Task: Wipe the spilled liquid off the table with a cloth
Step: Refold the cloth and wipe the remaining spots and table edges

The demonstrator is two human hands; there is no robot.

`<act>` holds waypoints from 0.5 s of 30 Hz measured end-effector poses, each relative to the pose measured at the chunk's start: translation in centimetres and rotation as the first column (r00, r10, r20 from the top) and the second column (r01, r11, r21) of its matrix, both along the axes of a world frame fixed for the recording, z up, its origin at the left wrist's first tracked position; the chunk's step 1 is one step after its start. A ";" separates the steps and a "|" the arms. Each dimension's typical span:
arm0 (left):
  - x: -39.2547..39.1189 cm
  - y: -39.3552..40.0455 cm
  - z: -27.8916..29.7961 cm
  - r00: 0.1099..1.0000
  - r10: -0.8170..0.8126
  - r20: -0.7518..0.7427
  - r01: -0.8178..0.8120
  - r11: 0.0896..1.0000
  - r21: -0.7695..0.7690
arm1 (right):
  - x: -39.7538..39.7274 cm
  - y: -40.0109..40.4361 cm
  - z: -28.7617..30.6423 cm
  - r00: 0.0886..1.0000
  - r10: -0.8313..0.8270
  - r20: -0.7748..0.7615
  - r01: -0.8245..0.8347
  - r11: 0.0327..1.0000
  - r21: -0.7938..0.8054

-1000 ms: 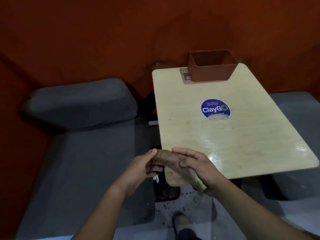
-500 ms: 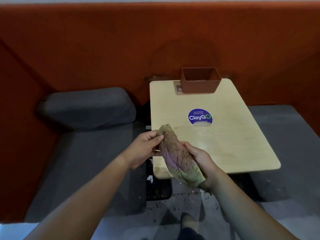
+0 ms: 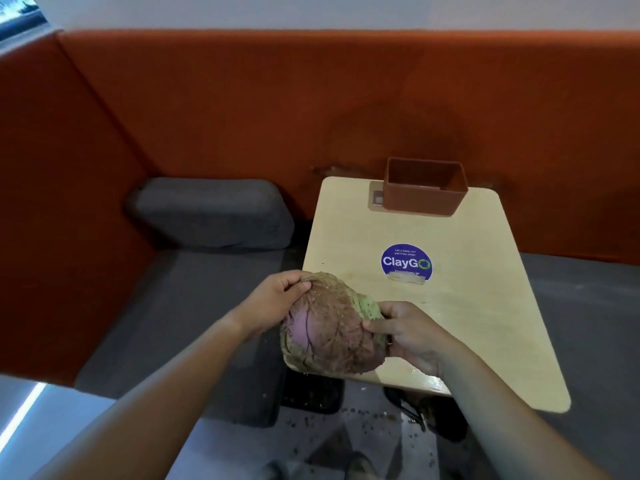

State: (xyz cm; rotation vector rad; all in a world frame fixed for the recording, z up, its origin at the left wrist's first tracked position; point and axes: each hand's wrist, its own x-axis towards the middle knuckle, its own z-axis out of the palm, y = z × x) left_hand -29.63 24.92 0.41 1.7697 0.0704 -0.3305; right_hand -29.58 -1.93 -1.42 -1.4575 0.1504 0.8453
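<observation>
A stained brown cloth (image 3: 332, 327) with pink and green patches is spread between my two hands over the near left corner of the pale wooden table (image 3: 478, 306). My left hand (image 3: 273, 303) pinches its upper left edge with curled fingers. My right hand (image 3: 412, 334) grips its right edge, thumb on top. A wet sheen shows on the table near the front edge, right of my right wrist. I cannot make out any other liquid on the tabletop.
A round blue ClayGo sticker (image 3: 407, 263) sits mid-table. An empty brown box (image 3: 424, 187) stands at the far edge against the orange booth wall (image 3: 242, 109). Grey bench seats (image 3: 180, 306) flank the table. Crumbs litter the floor (image 3: 367, 427) below.
The cloth was a folded roll between my hands; now it is opened out wider. My hands moved apart, and the view pulled back and tilted up.
</observation>
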 end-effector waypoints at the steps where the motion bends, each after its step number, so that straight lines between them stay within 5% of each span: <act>1: -0.1 0.0 -0.1 1.000 -0.005 0.003 0.005 1.000 0.017 | 0.1 -0.2 -0.2 0.999 0.042 0.025 -0.041 0.998 -0.044; 6: 0.2 0.1 0.4 0.995 -0.082 -0.050 0.079 0.996 -0.042 | 0.7 -0.6 -0.1 0.988 0.035 0.149 -0.025 0.997 -0.068; 11: 1.0 1.4 1.8 0.929 -0.194 -0.314 0.031 0.890 -0.455 | 1.8 -0.2 3.2 0.941 0.065 0.332 -0.041 0.996 -0.081; 15: 1.7 1.6 2.5 0.893 -0.333 -0.303 0.193 0.891 -0.411 | 1.8 0.6 5.4 0.912 0.039 0.408 -0.013 0.998 -0.067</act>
